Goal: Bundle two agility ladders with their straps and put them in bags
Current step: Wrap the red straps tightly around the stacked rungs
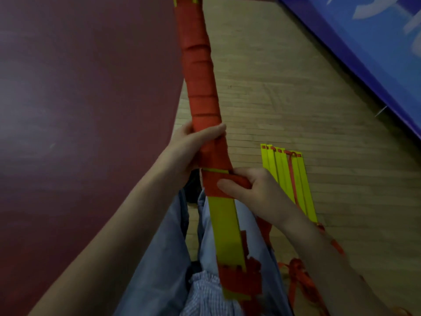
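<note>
A long bundle of yellow rungs wound with red strap (pixel 201 71) stands tilted in front of me, its lower end near my lap. My left hand (pixel 196 144) grips the wrapped bundle around its middle. Just below, my right hand (pixel 248 185) pinches the red strap against the bundle where bare yellow rung (pixel 225 226) begins. A second ladder (pixel 289 179), a flat stack of yellow rungs with a thin red strap, lies on the floor to the right. Loose red strap (pixel 300 279) trails under my right forearm. No bag is in view.
A dark red mat (pixel 79 110) covers the floor on the left. Pale wooden flooring (pixel 284 99) runs to the right. A blue panel (pixel 376 42) slants across the upper right corner. My legs in light blue trousers (pixel 164 258) are below the bundle.
</note>
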`<control>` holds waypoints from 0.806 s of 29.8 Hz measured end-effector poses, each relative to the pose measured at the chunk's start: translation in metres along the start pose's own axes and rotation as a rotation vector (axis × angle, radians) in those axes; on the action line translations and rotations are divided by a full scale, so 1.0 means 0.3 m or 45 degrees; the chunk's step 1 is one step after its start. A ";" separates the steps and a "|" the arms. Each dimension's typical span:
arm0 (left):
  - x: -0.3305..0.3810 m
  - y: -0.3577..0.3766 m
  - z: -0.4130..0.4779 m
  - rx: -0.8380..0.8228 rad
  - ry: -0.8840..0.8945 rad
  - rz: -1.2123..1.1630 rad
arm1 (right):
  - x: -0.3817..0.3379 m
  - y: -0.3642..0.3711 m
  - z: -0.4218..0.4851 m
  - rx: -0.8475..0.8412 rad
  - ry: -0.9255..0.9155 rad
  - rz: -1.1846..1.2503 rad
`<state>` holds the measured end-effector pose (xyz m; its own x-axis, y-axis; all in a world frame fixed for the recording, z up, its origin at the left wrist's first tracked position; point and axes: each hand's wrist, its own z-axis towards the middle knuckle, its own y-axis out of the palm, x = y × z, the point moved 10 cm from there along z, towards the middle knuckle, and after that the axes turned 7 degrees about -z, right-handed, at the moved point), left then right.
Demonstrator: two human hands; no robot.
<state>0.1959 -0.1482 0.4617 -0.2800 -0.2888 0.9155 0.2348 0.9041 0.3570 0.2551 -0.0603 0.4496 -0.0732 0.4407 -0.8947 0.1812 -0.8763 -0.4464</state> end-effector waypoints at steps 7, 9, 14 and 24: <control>-0.072 -0.029 -0.015 0.234 0.007 -0.241 | -0.040 -0.048 0.017 0.154 -0.179 -0.325; -0.076 -0.003 -0.007 0.091 -0.040 -0.478 | -0.023 -0.039 0.021 0.031 -0.124 -0.120; -0.004 0.139 -0.026 -0.632 -0.130 -1.083 | 0.077 0.101 -0.037 -0.426 0.229 0.358; -0.028 0.102 -0.018 -0.474 -0.081 -0.323 | 0.023 0.102 -0.061 -0.277 0.102 0.479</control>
<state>0.2104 -0.1198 0.4658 -0.4260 -0.4562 0.7813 0.4665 0.6291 0.6217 0.2780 -0.0804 0.4301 0.1123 0.1200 -0.9864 0.3837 -0.9209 -0.0684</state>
